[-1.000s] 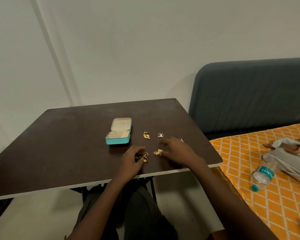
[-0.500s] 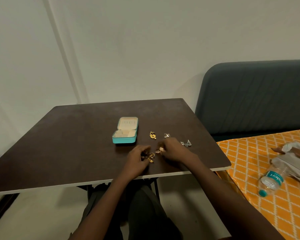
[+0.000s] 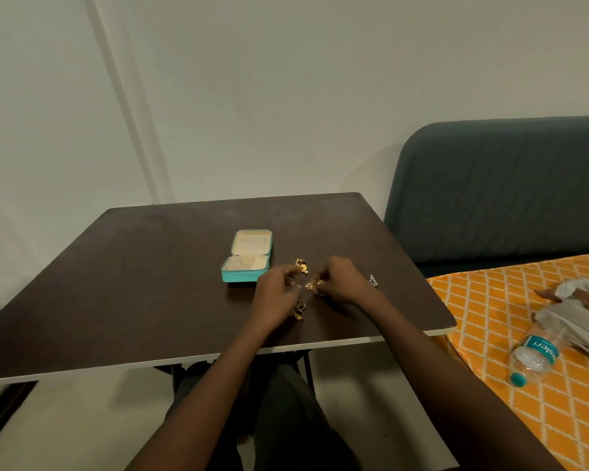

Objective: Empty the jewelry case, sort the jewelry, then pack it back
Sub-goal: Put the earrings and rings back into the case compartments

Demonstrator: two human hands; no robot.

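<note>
Seated at a dark brown table (image 3: 150, 283), both hands raised just above its top and brought close together. Right hand (image 3: 340, 280) curled, fingertips pinching a small gold piece (image 3: 315, 285) held between the two hands. Left hand (image 3: 276, 287) curled too, fingers bent toward that same piece; whether actually gripping it, cannot tell. Just below the left hand, lying on the tabletop: two gold rings (image 3: 299, 310), touching or nearly so. Just beyond the gap between the hands: a gold earring cluster (image 3: 301, 265) with a dark green bit. Near the right wrist, on its outer side: a small silver piece (image 3: 373, 280), apart from the rest. Beyond and left of the left hand: the turquoise jewelry case (image 3: 247, 256), lid laid fully open, cream lining showing. Base split into compartments, with nothing to be seen in them from here; lid panel bearing a row of small slots, likewise bare. Well off to the right of the right arm: an orange diamond-patterned cover (image 3: 524, 334), a clear water bottle (image 3: 536, 353) lying on its side with a teal cap, some crumpled grey cloth (image 3: 578, 321) and a dark grey padded backrest (image 3: 507, 185).
</note>
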